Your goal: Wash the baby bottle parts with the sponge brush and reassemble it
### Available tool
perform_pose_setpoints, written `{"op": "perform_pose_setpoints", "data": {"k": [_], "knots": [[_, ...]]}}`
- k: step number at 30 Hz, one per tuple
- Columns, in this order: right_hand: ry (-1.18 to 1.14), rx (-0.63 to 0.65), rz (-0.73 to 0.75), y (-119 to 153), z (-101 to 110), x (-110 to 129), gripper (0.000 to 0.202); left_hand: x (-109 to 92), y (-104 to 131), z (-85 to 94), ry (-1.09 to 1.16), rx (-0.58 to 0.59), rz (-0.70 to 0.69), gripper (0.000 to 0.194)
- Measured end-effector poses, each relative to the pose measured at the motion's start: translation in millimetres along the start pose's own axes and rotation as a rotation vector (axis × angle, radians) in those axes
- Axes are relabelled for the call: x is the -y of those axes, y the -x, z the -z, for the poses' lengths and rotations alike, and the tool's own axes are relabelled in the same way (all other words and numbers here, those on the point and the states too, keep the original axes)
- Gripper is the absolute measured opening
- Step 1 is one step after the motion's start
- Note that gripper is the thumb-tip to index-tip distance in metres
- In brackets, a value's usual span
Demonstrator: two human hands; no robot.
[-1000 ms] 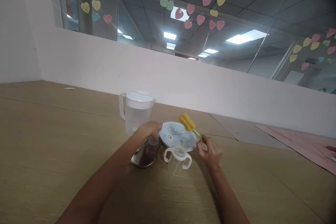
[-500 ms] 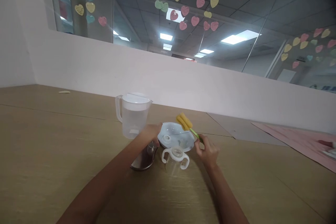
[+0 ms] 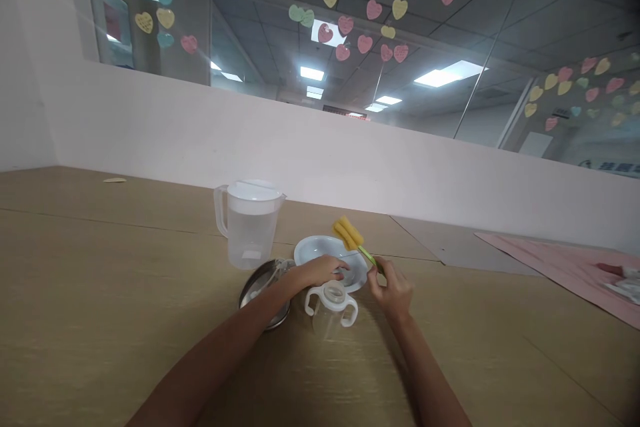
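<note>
My right hand (image 3: 393,285) is closed on the green handle of a sponge brush (image 3: 349,232), whose yellow head is raised over the back right rim of a white bowl (image 3: 307,250). Over the bowl's front part reaches my left hand (image 3: 327,269), its fingers bent; whether they grip anything inside cannot be made out. Just in front stands a clear bottle (image 3: 330,310) with a white two-handled collar and an open top. A round metal dish (image 3: 247,290) with small whitish items lies under my left forearm, partly hidden by it.
A lidded clear pitcher (image 3: 253,233) holding liquid stands behind the metal dish. On the right, a pink cloth (image 3: 545,267) lies beside a grey sheet (image 3: 445,240), with a red and white item on it. The white wall (image 3: 320,153) bounds the table at the back.
My left hand has moved right, from the bowl's left rim to over its front part. More of the metal dish shows. The view has shifted slightly, and the brush is still in my right hand.
</note>
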State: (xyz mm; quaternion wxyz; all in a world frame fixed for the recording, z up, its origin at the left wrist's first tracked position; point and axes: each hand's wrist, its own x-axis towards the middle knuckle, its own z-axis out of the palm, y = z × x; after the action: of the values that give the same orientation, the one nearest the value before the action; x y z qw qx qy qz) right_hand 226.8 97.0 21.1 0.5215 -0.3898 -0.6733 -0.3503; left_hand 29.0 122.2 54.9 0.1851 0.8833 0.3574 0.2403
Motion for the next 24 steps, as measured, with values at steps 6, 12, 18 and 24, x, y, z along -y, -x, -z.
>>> {"op": "perform_pose_setpoints", "data": {"k": [6, 12, 18, 24], "knots": [[-0.009, 0.004, -0.023, -0.3, 0.5, -0.9, 0.013, 1.3, -7.3, 2.9, 0.048, -0.170, 0.071, 0.010], [-0.028, -0.054, -0.121, -1.1, 1.5, 0.8, 0.014, -6.2, -1.6, 53.8, 0.195, -0.400, 0.092, 0.023], [-0.059, 0.005, -0.016, -0.3, -1.6, 7.6, 0.014, -50.4, 29.6, 92.4, 0.379, -0.463, 0.061, 0.034], [-0.053, 0.038, -0.007, 1.2, -2.5, 8.2, 0.016, -79.3, 39.4, 95.7, 0.419, -0.392, -0.022, 0.028]]}}
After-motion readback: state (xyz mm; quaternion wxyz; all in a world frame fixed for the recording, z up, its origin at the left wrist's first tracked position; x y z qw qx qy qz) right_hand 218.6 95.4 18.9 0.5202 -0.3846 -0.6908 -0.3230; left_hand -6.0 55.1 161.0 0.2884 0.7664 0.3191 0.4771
